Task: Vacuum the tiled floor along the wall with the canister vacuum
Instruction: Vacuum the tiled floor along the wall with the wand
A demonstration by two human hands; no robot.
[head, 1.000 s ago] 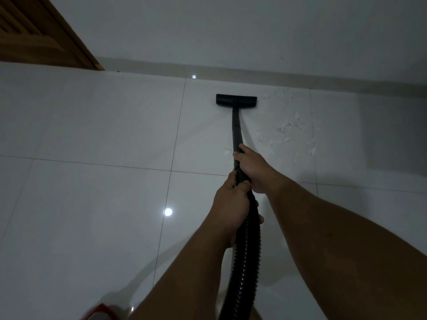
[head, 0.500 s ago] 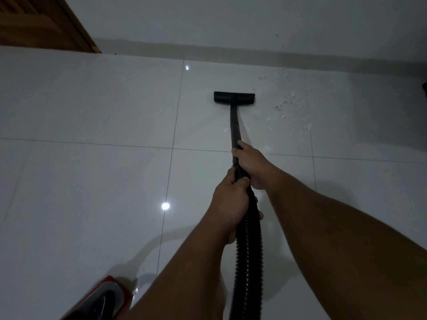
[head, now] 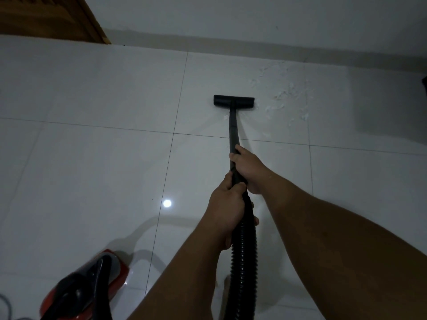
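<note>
Wand [head: 233, 132] gripped by right hand [head: 248, 168], left hand [head: 225, 204] just behind, nozzle [head: 233, 102] fwd on floor [head: 92, 158]

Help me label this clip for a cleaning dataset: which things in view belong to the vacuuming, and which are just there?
Part of the job:
- floor nozzle
- wand, held by right hand
- ribbed hose, held by left hand
- red canister
- white debris near the wall
- tiled floor

Just there:
- wooden door
- grey cord
</note>
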